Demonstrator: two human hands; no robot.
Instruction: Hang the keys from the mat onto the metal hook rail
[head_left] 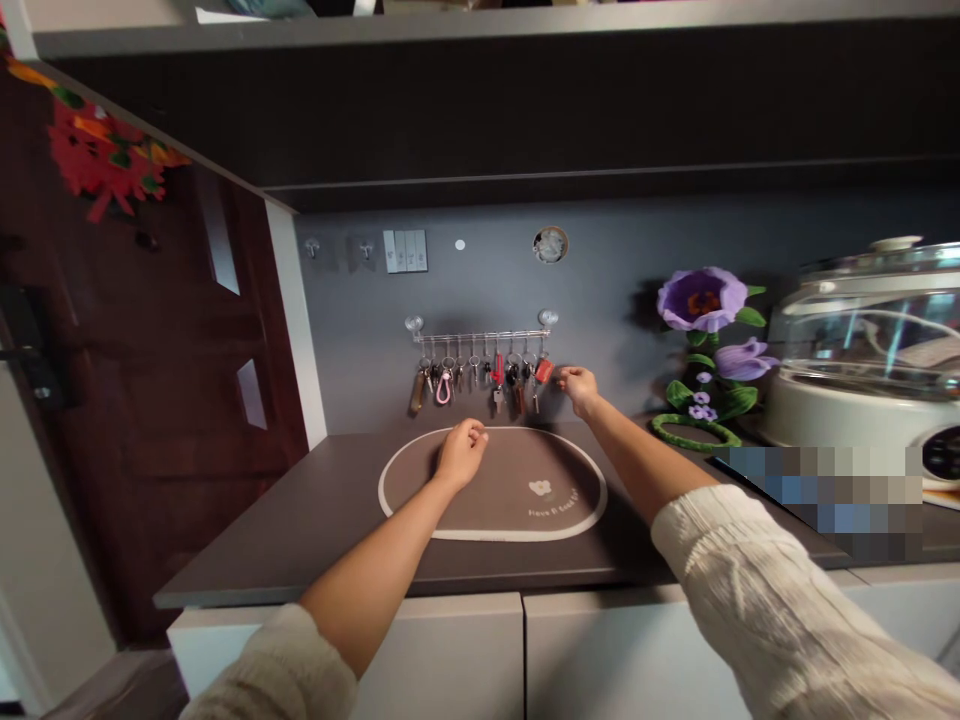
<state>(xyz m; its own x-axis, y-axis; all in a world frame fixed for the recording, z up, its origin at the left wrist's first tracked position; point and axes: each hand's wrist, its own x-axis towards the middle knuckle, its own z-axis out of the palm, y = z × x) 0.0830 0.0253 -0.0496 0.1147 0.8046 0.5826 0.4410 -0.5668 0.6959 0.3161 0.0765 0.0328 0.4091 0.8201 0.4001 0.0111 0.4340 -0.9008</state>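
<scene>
My left hand (461, 452) hovers over or rests on the brown oval mat (517, 460); I cannot tell which. Its fingers are loosely curled, with nothing visible in them. At the right end of a clear hook rack (484, 336), my right hand (579, 388) has thumb and fingertips pinched together, close beside a red tag (544, 371). Whether they touch it, or hold something small, is unclear. Several sets of keys hang in a row from the rack, among them a pink loop (444, 388), a red key holder (499, 369) and a brown fob (418, 391).
A purple artificial flower (703, 300) with a green ring base (696, 432) stands at the right, beside a white appliance (862, 400) with a clear cover. Overhead runs a dark shelf (525, 110). Light switches (405, 251) are on the wall; a dark red door (187, 400) is left.
</scene>
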